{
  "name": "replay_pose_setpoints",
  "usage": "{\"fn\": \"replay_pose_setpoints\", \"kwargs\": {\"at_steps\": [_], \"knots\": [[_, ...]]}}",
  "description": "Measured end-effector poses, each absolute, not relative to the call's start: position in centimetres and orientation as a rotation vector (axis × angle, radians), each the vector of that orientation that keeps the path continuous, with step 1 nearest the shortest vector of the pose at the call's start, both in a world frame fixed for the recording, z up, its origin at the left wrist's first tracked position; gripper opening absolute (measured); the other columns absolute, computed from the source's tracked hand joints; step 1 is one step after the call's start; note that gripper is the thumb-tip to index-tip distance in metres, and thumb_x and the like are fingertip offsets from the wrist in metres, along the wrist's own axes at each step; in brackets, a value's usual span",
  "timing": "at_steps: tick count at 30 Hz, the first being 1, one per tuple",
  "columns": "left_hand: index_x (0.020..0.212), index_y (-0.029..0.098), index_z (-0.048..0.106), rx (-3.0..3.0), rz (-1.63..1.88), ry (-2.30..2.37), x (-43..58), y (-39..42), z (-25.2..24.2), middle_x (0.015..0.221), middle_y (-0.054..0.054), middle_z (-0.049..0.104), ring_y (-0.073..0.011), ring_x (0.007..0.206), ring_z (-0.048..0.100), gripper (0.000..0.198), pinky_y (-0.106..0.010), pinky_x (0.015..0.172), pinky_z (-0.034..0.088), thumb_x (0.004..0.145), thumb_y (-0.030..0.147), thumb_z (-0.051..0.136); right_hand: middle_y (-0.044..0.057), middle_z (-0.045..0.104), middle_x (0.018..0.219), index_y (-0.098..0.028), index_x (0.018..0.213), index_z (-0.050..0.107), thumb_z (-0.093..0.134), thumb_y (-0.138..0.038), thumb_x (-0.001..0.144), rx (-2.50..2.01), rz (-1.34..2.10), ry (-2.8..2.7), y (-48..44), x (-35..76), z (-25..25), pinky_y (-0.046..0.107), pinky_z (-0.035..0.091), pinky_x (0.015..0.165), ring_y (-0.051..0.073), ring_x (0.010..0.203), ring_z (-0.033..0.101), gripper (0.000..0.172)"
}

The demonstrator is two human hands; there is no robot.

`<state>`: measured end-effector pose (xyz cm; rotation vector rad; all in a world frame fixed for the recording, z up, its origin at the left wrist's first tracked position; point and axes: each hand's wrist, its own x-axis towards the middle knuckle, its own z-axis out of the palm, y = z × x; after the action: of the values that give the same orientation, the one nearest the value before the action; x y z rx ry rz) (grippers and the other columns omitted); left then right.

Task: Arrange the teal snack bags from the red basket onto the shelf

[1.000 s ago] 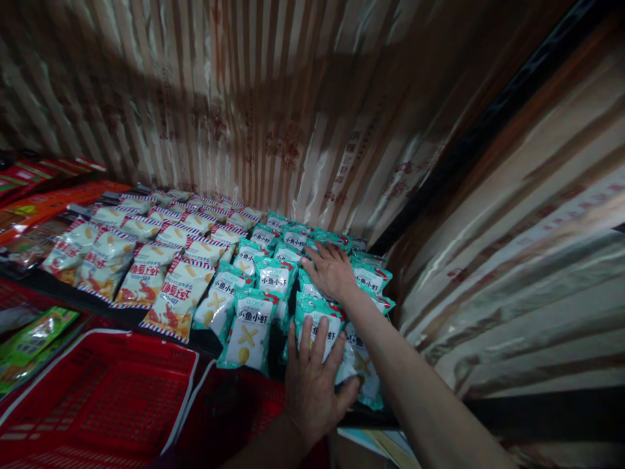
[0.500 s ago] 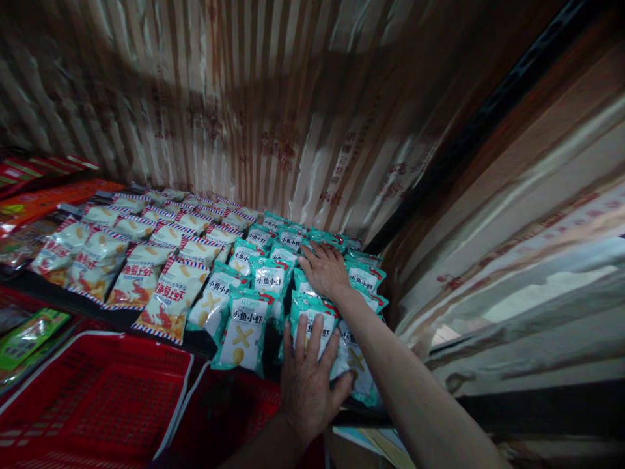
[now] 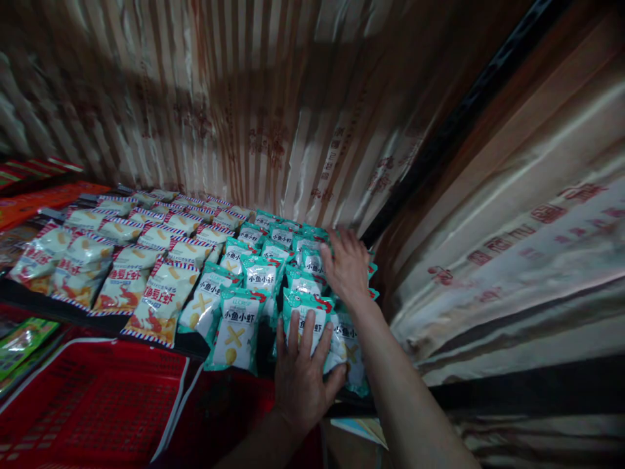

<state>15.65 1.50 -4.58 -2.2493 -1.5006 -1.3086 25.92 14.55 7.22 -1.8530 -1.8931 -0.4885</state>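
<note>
Fingers spread, my left hand (image 3: 303, 371) rests flat against the front of a teal-and-white snack bag (image 3: 305, 312) in the foremost row. My right hand (image 3: 347, 267) reaches farther back, open, its fingers over the rear right bags of the same kind; what lies right under its palm is hidden. A matching bag (image 3: 235, 332) leans at the front, left of my left hand. Partly behind my right forearm stands another teal bag (image 3: 347, 348). Neither hand is wrapped around anything.
Rows of white snack bags with striped edges (image 3: 156, 299) fill the shelf leftward. Red plastic baskets (image 3: 97, 391) sit below in front. Printed sheeting (image 3: 273, 117) hangs behind, and a dark post (image 3: 439, 150) rises at the right corner. Orange packs (image 3: 43, 202) lie far left.
My right hand has shifted right across the teal bags, uncovering several in the middle. My left hand stays on the same front bag. The view has turned slightly right.
</note>
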Motion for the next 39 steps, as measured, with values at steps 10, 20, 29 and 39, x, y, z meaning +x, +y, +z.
{"fn": "replay_pose_setpoints", "kwargs": {"at_steps": [10,20,29,39], "knots": [[0.135,0.031,0.045,-2.275,-1.314,-1.533,15.6,1.6,-4.5,0.147,-0.005,0.037,-0.0345,0.137,0.026,0.062,-0.055,0.109,0.025,0.079,0.054,0.058,0.017,0.033,0.148,-0.021,0.141,0.038,0.021,-0.056,0.092,-2.294,0.057,-1.474,13.7,30.0,5.3,0.053,0.033,0.104,0.034,0.133,0.036,0.063],[0.133,0.031,0.047,-2.280,-1.329,-1.525,15.7,1.6,-4.6,0.148,-0.005,0.036,-0.0345,0.138,0.025,0.059,-0.055,0.108,0.026,0.080,0.052,0.058,0.013,0.036,0.147,-0.020,0.140,0.041,0.018,-0.050,0.094,-2.262,-0.021,-1.561,14.3,30.1,4.2,0.049,0.035,0.104,0.031,0.130,0.041,0.059],[0.133,0.029,0.047,-2.272,-1.361,-1.506,15.7,1.6,-4.7,0.148,-0.006,0.037,-0.0333,0.139,0.023,0.057,-0.054,0.111,0.022,0.081,0.050,0.057,0.018,0.040,0.144,-0.019,0.138,0.045,0.023,-0.055,0.092,-2.125,-0.241,-1.377,11.8,30.1,4.5,0.056,0.032,0.104,0.037,0.132,0.036,0.062],[0.136,0.027,0.044,-2.322,-1.293,-1.489,15.2,1.6,-4.4,0.150,-0.007,0.032,-0.0340,0.141,0.019,0.060,-0.056,0.110,0.023,0.082,0.051,0.053,0.018,0.051,0.133,-0.017,0.129,0.054,0.015,-0.050,0.094,-1.977,-0.412,-1.629,11.6,29.2,0.9,0.056,0.034,0.101,0.033,0.127,0.042,0.062]]}}
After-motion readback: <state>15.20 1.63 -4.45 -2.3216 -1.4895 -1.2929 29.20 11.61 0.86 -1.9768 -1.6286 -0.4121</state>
